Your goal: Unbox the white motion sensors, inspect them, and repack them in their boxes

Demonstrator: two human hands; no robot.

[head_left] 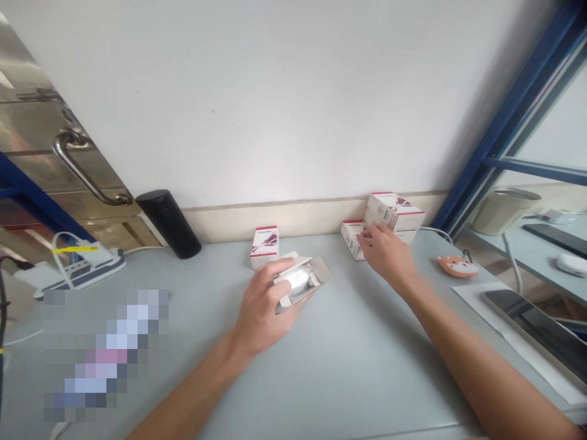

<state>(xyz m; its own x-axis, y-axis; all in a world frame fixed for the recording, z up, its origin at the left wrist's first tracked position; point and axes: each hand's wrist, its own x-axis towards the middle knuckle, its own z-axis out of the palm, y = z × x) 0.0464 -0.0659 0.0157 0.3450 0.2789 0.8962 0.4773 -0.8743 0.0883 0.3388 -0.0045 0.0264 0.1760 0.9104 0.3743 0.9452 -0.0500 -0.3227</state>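
Note:
My left hand is wrapped around a small open carton. Its flaps stand up, and a white, plastic-looking item lies inside; its exact kind cannot be made out. Farther right, the curled fingers of my right hand are on a small white-and-red box by the wall, partly covering it. Directly beside that, white-and-red boxes are stacked. Another such box stands upright just beyond my left hand.
A black cylinder stands by the wall at left, near a power strip. A blurred-out object lies front left. At right are an orange-and-white animal-shaped case, a paper sheet and a dark-screened phone-like device.

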